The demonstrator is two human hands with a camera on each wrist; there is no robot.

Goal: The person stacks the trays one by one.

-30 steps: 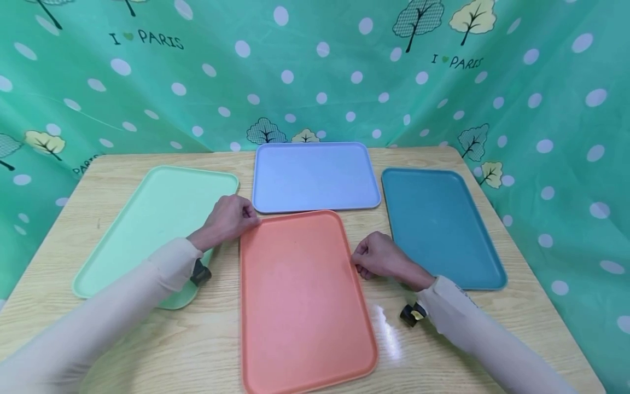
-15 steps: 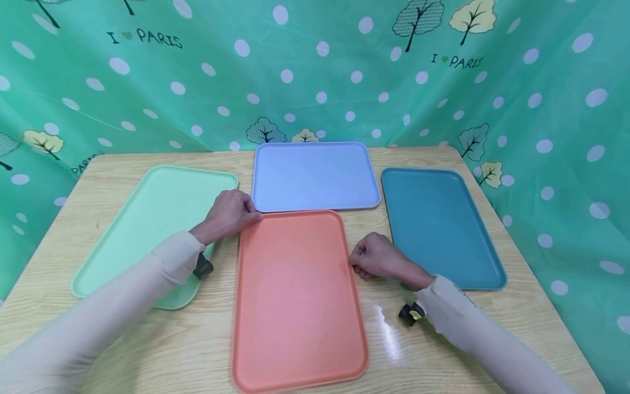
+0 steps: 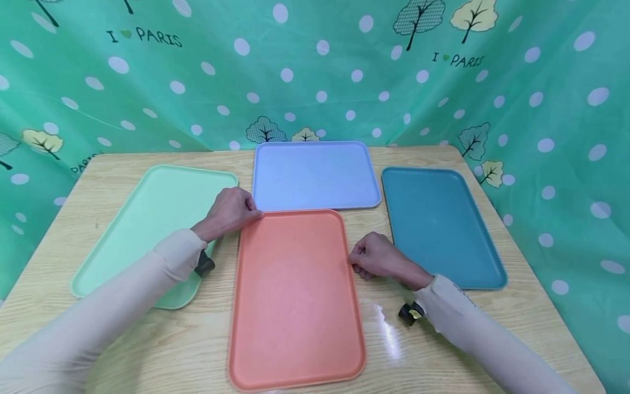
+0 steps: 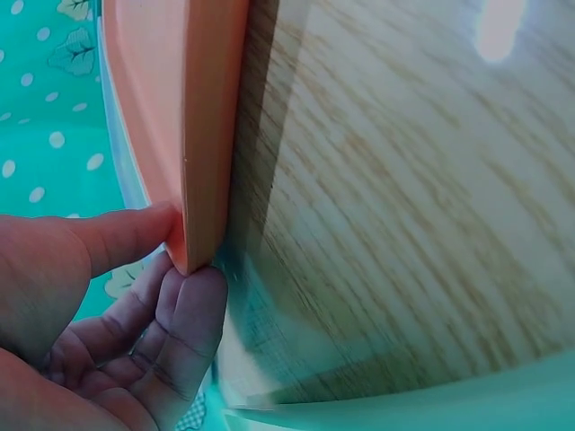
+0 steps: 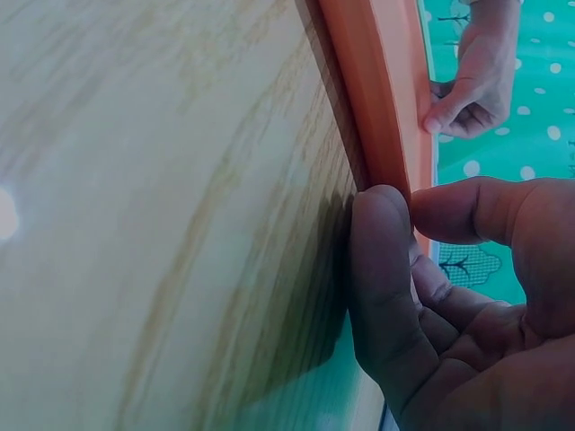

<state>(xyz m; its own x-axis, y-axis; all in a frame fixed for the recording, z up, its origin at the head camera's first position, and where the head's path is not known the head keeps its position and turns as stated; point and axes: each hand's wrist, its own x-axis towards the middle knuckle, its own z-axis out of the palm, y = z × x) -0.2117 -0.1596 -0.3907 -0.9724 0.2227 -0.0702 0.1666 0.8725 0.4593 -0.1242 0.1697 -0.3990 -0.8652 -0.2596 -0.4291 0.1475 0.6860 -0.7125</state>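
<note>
An orange tray [image 3: 297,301] lies lengthwise on the table in the head view, its far edge against the near edge of a lavender-blue tray [image 3: 315,175]. My left hand [image 3: 230,210] pinches the orange tray's far left corner between thumb and fingers. In the left wrist view the thumb [image 4: 130,235] lies on the tray's inner side, with the fingertips against the outside of the corner. My right hand [image 3: 378,256] pinches the right rim, the index finger [image 5: 382,260] outside and the thumb inside, as the right wrist view shows.
A mint green tray [image 3: 147,230] lies at the left, partly under the left forearm. A teal tray [image 3: 440,230] lies at the right, beyond the right hand. Behind the wooden table [image 3: 162,350] hangs a green dotted curtain [image 3: 305,60].
The orange tray's near end has swung left, so the tray lies straighter below the lavender-blue one. My left hand has moved slightly away from me with the corner; the right hand has shifted slightly left.
</note>
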